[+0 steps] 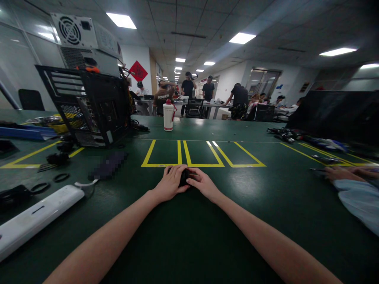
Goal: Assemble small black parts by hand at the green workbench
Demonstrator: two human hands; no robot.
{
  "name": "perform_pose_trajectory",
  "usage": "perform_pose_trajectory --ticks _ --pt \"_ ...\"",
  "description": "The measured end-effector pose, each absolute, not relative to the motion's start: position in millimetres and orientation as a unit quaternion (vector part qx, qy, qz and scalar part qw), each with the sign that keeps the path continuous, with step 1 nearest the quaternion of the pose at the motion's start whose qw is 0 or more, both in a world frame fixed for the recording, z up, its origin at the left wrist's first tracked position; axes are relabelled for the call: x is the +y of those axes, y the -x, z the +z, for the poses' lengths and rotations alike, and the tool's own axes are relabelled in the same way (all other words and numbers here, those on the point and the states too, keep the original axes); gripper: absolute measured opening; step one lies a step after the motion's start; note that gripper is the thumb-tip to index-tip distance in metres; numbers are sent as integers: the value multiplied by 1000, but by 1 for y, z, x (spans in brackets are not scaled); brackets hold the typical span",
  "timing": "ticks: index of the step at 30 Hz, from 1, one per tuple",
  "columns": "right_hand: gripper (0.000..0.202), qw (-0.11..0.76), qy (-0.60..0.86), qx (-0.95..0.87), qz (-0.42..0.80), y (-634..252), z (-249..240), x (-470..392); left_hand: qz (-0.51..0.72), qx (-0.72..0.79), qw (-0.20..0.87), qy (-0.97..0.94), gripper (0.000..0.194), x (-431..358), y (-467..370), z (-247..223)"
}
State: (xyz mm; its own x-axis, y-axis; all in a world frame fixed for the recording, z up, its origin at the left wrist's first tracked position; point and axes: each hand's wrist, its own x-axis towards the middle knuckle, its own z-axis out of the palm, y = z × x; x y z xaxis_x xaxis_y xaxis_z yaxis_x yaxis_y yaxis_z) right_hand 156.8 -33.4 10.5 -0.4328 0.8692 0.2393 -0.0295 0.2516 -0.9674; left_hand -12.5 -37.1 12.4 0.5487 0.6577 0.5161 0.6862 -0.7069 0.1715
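Observation:
Between my two hands, on the green table (195, 232), is a small black object (183, 177); its kind cannot be made out because fingers cover much of it. My left hand (171, 183) is wrapped over its left side and top. From the right, my right hand (203, 183) closes its thumb and fingers on the other side. Just beyond the hands, yellow tape outlines (204, 165) mark the tabletop.
An open black computer case (89, 102) stands at the left with a power supply (74, 31) on top. A white bottle (168, 116) stands ahead. A white power strip (38, 219) lies at left. Another person's sleeve (355, 197) is at right. Several people work behind.

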Motion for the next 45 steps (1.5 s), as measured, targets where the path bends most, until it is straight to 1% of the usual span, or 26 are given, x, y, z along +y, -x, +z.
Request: perform_pose_trajectory --ticks 4,8,10,14,18,23,24,28,31,34,38,43,45 --pt "34 434 289 -657 544 -156 10 -35 -285 -378 28 880 60 -37 13 11" --pt "24 460 307 -651 520 -153 11 -34 -288 -376 26 880 62 -37 13 11" --pt "26 463 321 -654 504 -153 11 -34 -286 -376 24 881 62 -37 13 12" --pt "35 439 329 -666 506 -155 13 -34 -280 -373 26 884 63 -39 14 14" --pt "35 444 301 -660 526 -156 12 -35 -272 -375 26 886 61 -41 15 15" --pt "17 473 310 -667 486 -153 13 -36 -272 -374 26 886 63 -40 14 16" --pt "18 473 315 -669 479 -153 13 -35 -273 -374 27 886 63 -40 14 16" --pt "32 456 329 -671 483 -155 14 -34 -277 -376 28 884 64 -40 14 15" --pt "32 445 327 -673 492 -156 13 -35 -276 -379 26 883 64 -40 14 15" --pt "32 460 309 -661 506 -155 11 -36 -274 -379 25 884 62 -40 13 14" --pt "23 472 310 -655 502 -153 12 -37 -275 -379 29 883 64 -39 13 13" --pt "35 448 334 -660 503 -156 17 -36 -275 -376 25 885 64 -39 14 14" --pt "36 437 326 -664 512 -157 16 -37 -274 -374 22 886 63 -40 15 15"
